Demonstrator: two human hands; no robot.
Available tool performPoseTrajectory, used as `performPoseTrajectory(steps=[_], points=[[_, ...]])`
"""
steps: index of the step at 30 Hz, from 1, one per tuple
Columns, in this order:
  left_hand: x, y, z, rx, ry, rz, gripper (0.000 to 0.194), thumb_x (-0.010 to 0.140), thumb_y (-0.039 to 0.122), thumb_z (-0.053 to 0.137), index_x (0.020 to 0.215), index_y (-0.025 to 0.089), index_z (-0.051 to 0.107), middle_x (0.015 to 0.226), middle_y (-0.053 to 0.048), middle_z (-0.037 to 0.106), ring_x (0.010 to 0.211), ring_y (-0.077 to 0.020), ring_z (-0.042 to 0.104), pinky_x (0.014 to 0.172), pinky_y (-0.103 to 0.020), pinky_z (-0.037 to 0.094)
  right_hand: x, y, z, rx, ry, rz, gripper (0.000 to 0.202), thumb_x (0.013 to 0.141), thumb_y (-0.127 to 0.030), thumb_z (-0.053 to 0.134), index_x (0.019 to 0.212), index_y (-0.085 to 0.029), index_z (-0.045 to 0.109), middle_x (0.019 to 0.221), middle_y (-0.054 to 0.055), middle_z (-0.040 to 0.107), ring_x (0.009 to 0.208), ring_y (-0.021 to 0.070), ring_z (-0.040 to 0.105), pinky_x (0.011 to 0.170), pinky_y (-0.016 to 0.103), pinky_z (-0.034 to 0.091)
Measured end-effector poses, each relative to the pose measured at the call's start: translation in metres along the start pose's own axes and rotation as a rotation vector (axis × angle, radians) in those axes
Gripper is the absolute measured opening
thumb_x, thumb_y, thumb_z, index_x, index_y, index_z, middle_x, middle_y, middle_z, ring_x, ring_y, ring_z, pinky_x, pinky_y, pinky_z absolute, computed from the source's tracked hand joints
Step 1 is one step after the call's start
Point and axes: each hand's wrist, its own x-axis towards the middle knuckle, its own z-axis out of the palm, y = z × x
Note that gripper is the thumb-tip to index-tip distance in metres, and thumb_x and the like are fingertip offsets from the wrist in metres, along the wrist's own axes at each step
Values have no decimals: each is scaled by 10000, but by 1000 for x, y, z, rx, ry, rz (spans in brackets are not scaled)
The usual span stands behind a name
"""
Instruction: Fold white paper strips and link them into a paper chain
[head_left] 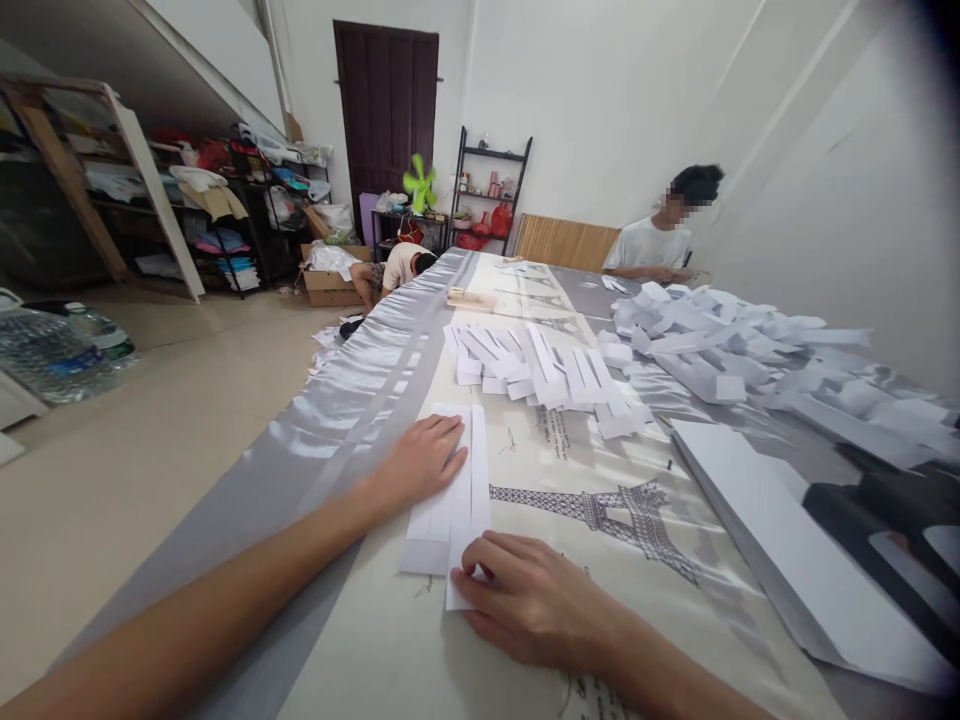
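Slit sheets of white paper (425,555) lie stacked on the cloth in front of me. My left hand (427,455) rests flat on their upper end, fingers stretched out. A long white paper strip (478,480) lies along the right side of the stack, its near end jutting past the other sheets. At that near end, my right hand (529,595) has its thumb and curled fingers closed on the strip. Beyond my hands is a loose pile of cut white paper pieces (540,365).
A printed tablecloth (360,640) with a tower drawing covers the long table. To the right are folded white sheets (780,540), a black object (892,520) and a big heap of paper strips (742,340). One person (649,245) sits at the far right; another (401,270) bends low at left.
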Motion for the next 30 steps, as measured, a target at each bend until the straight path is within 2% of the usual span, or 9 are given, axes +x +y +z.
performPoseTrajectory(steps=[5, 7, 15, 19, 24, 30], points=[[0, 1, -1, 24, -13, -1, 353, 1023, 295, 436, 1265, 105, 609, 1358, -143, 625, 1250, -268, 565, 1075, -413, 436, -4, 3, 6, 147, 114, 73, 192, 994, -179, 509, 941, -186, 693, 814, 32, 641, 661, 136, 538, 549, 260, 415], [1, 2, -2, 29, -21, 0, 355, 1023, 295, 435, 1264, 100, 609, 1355, -145, 626, 1243, -270, 567, 1075, -416, 434, -5, 4, 8, 205, 115, 101, 183, 993, -192, 526, 953, -196, 705, 825, 33, 640, 667, 134, 544, 563, 258, 424], [2, 3, -5, 38, -50, -9, 369, 1019, 289, 440, 1277, 79, 601, 1354, -156, 623, 1248, -272, 560, 1084, -411, 418, -3, 4, 9, 461, 2, 292, 165, 972, -222, 566, 961, -199, 729, 915, 56, 645, 807, 161, 601, 705, 275, 480], [1, 3, -3, 46, -35, 3, 360, 1023, 295, 430, 1264, 98, 611, 1353, -142, 626, 1227, -265, 569, 1074, -403, 423, 2, 5, 4, 581, -65, 443, 175, 969, -193, 570, 844, -202, 692, 860, 18, 627, 736, 135, 568, 667, 259, 442], [1, 2, -2, 53, -31, 7, 359, 1019, 307, 450, 1263, 102, 615, 1347, -143, 630, 1215, -271, 573, 1068, -400, 426, 12, 6, -5, 621, -156, 580, 209, 960, -171, 571, 757, -195, 616, 784, -17, 589, 696, 121, 529, 641, 251, 388], [1, 3, -2, 64, -29, 10, 352, 1015, 297, 456, 1246, 91, 623, 1337, -143, 637, 1209, -276, 577, 1067, -401, 430, 15, 6, -4, 613, -203, 647, 189, 978, -213, 535, 808, -200, 619, 849, 1, 627, 771, 147, 558, 680, 267, 388]])
